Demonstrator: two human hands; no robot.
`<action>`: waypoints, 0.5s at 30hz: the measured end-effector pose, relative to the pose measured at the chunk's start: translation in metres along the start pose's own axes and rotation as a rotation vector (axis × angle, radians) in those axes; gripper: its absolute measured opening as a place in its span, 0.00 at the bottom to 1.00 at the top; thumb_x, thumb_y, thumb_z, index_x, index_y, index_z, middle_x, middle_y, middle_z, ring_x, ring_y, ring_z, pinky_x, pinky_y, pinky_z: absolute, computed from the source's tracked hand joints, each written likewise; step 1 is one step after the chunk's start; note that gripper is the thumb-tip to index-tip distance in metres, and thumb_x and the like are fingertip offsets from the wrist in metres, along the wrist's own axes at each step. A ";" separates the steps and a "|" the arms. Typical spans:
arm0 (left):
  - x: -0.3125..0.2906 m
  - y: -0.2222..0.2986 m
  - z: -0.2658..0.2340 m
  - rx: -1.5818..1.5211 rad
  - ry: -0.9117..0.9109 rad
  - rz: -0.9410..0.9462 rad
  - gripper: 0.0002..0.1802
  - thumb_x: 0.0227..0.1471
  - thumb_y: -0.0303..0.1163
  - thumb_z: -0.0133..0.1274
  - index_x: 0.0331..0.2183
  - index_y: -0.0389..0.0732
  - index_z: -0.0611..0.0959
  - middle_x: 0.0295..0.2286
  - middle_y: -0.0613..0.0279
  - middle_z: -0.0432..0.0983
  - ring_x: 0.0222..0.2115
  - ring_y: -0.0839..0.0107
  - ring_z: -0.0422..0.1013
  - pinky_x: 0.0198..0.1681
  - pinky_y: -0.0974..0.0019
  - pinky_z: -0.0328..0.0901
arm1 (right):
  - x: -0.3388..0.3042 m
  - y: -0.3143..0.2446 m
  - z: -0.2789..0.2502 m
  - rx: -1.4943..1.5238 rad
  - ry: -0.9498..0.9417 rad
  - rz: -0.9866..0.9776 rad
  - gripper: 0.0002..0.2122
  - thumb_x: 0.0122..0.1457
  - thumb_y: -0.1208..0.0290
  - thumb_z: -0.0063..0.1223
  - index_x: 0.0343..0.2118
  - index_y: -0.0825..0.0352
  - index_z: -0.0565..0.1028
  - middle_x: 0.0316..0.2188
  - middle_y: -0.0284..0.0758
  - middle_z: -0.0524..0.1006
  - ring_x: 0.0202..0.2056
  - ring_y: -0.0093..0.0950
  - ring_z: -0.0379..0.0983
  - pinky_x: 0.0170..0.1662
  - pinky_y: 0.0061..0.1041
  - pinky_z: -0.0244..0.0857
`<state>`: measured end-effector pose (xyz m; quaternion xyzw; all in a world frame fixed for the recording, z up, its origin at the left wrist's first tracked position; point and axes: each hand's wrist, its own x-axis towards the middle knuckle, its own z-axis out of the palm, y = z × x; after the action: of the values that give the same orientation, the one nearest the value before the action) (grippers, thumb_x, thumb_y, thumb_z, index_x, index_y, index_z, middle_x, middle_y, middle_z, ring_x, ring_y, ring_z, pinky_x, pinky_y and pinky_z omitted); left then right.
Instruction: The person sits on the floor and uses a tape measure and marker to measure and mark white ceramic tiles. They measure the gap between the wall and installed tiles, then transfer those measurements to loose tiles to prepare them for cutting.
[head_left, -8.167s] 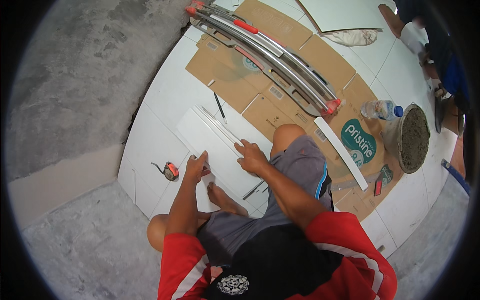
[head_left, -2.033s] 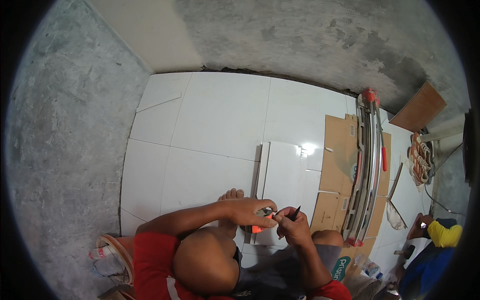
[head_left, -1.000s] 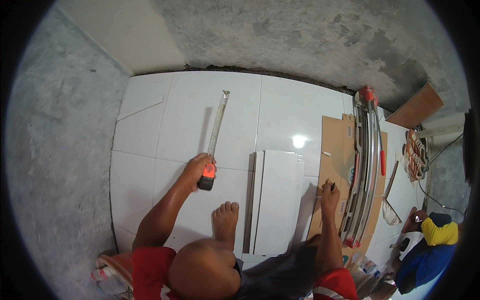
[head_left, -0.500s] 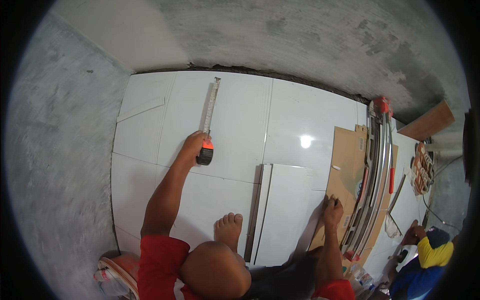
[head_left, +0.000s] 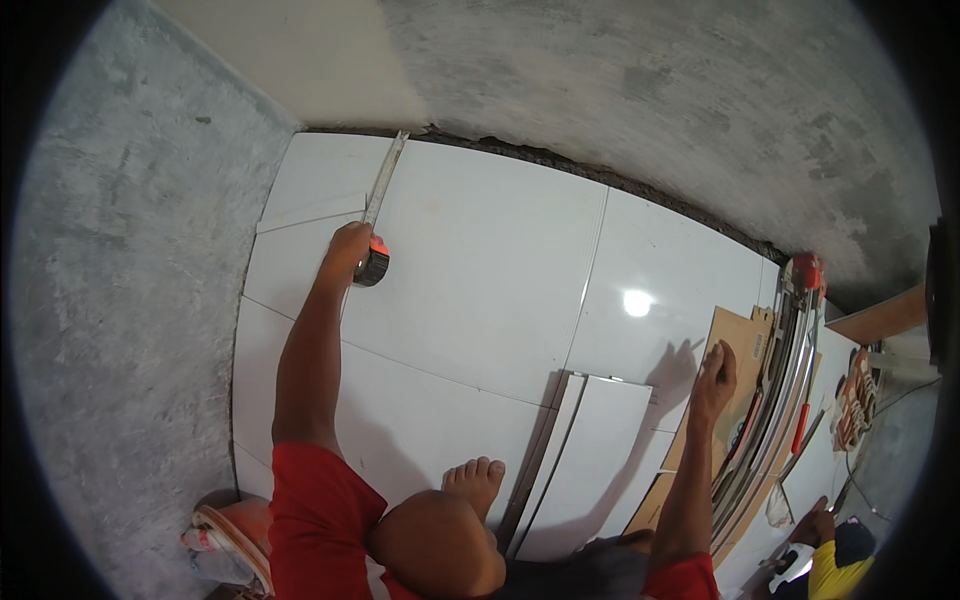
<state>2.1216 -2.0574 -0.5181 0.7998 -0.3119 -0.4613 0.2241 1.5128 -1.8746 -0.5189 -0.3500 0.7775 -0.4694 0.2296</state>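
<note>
Working around a stack of white tiles [head_left: 602, 440] on the glossy white floor [head_left: 480, 270], planting a bare foot [head_left: 476, 484] just left of the stack, with a raised knee [head_left: 440, 545] near it. Seeing cardboard [head_left: 728, 335] lying right of the stack, and bearing a long tile cutter [head_left: 770, 420] with a red handle [head_left: 801, 428]. Having shoes [head_left: 857, 400] and a brown board [head_left: 880, 316] farther right of the stack, past the cutter, and a co-worker's yellow top [head_left: 835, 580] well right of its near end. Facing a gray wall [head_left: 620, 90], closing off the floor beyond the stack.

Holding the left arm straight out, well left of the stack and past its far end, clamping the left hand [head_left: 350, 243] around an orange-and-black tape measure [head_left: 374, 264]. Pointing the metal blade [head_left: 383, 187] away from the stack, ending at the dark gap along the wall. Holding the right hand [head_left: 718, 370] raised just right of the stack's far end, bending the fingers close together, but not being able to tell an empty pinch from a thin thing held.

Having an orange-brown bucket [head_left: 250, 518] well left of the stack, apparently containing a clear plastic bottle [head_left: 215, 565], though showing only dimly there.
</note>
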 end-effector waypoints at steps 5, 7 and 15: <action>0.017 0.000 -0.002 -0.033 -0.042 0.038 0.15 0.59 0.38 0.46 0.30 0.37 0.80 0.26 0.59 0.75 0.26 0.68 0.72 0.31 0.60 0.68 | 0.027 0.017 0.061 -0.146 -0.050 -0.287 0.15 0.72 0.70 0.48 0.56 0.74 0.73 0.50 0.40 0.78 0.51 0.27 0.73 0.58 0.26 0.65; 0.018 0.001 0.000 -0.035 -0.052 0.089 0.16 0.60 0.38 0.46 0.29 0.37 0.80 0.26 0.59 0.75 0.26 0.69 0.72 0.32 0.61 0.68 | 0.040 0.013 0.080 -0.153 -0.050 -0.301 0.16 0.72 0.69 0.48 0.56 0.73 0.73 0.50 0.41 0.78 0.52 0.29 0.73 0.58 0.27 0.65; 0.020 0.007 -0.005 -0.061 -0.076 0.019 0.18 0.63 0.39 0.45 0.28 0.37 0.80 0.26 0.59 0.76 0.26 0.69 0.71 0.34 0.63 0.67 | 0.053 0.001 0.125 -0.639 0.011 -0.469 0.15 0.69 0.70 0.47 0.56 0.69 0.72 0.55 0.49 0.75 0.60 0.47 0.67 0.64 0.46 0.53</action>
<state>2.1318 -2.0763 -0.5229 0.7715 -0.3137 -0.4984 0.2406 1.5640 -1.9853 -0.5779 -0.5693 0.7846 -0.2454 -0.0086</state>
